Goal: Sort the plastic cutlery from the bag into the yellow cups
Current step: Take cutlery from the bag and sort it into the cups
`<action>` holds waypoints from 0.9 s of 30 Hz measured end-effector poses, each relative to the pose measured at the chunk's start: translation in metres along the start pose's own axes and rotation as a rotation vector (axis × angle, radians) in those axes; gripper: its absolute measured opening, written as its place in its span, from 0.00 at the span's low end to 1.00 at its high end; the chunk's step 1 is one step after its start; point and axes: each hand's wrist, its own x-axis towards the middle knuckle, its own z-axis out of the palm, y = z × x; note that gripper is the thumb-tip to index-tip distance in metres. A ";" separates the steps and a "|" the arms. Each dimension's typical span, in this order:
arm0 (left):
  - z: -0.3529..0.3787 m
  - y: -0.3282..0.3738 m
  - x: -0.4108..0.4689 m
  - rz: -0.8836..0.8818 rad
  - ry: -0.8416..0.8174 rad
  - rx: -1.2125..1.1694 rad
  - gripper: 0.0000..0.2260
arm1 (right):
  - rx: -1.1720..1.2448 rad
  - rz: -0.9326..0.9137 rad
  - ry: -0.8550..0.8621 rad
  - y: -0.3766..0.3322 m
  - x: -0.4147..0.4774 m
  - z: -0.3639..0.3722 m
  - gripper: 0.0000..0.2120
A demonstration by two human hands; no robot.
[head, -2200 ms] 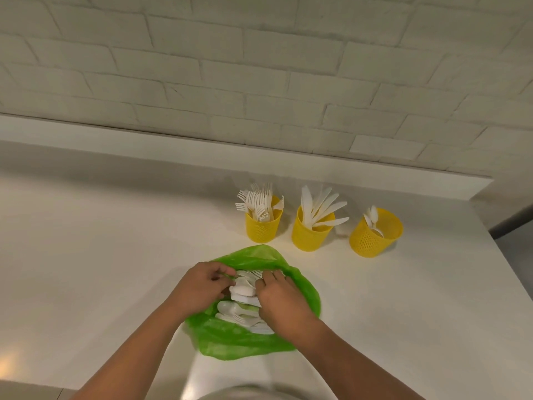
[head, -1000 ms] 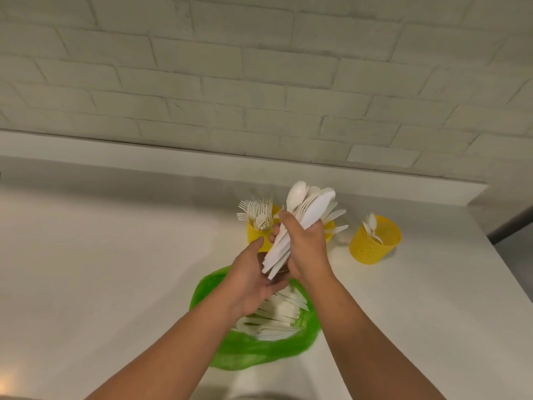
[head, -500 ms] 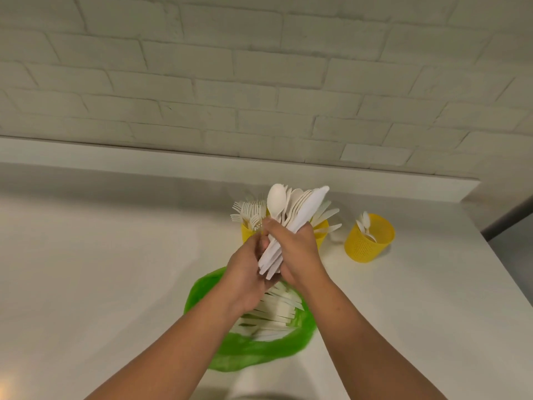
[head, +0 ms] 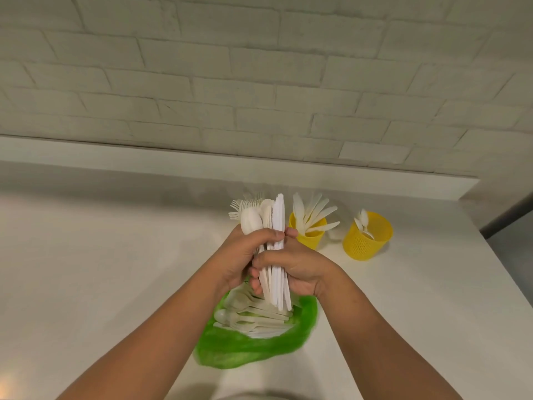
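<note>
Both hands hold an upright bundle of white plastic cutlery point(head: 275, 217), spoons and knives, above the green bag point(head: 245, 345). My left hand point(head: 245, 255) grips the bundle from the left; my right hand point(head: 297, 267) grips it from the right, lower down. More white cutlery point(head: 253, 316) lies in the open bag on the counter. Behind the bundle, fork tines point(head: 239, 207) stick up from a cup hidden by my hands. The middle yellow cup point(head: 310, 238) holds knives. The right yellow cup point(head: 367, 236) holds a few spoons.
The white counter point(head: 101, 269) runs left and right, with a raised ledge point(head: 173, 160) at the back under a white brick wall. The counter's right edge point(head: 501, 269) drops off beside a dark gap.
Both hands lifted a bundle of cutlery out of the bag and have turned it from a rightward slant to upright. The left hand now wraps round the bundle.
</note>
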 end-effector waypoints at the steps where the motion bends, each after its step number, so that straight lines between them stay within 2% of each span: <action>1: 0.001 -0.001 0.000 -0.002 0.035 -0.010 0.12 | 0.008 -0.006 0.019 0.000 0.001 0.000 0.08; 5: 0.002 0.000 0.001 0.018 0.137 0.019 0.10 | 0.001 -0.033 0.071 0.005 0.000 -0.002 0.06; 8: 0.000 0.004 0.005 0.081 0.193 -0.040 0.10 | -0.165 -0.162 0.260 0.010 -0.001 0.002 0.11; 11: 0.000 0.007 0.010 0.115 0.215 -0.096 0.18 | -0.388 -0.383 0.448 0.017 0.002 0.007 0.15; 13: 0.003 0.004 0.011 0.111 0.227 -0.141 0.20 | -0.425 -0.458 0.498 0.021 0.006 0.011 0.15; 16: 0.010 -0.004 0.007 0.065 0.175 -0.254 0.20 | -0.427 -0.506 0.623 0.023 0.012 0.010 0.12; 20: 0.022 -0.009 0.001 -0.008 0.168 -0.404 0.15 | -0.463 -0.507 0.641 0.025 0.018 0.009 0.12; 24: 0.022 -0.011 0.002 -0.038 0.214 -0.446 0.15 | -0.451 -0.454 0.605 0.026 0.013 0.009 0.16; 27: 0.019 -0.013 0.005 -0.044 0.260 -0.449 0.15 | -0.524 -0.476 0.671 0.030 0.012 0.010 0.18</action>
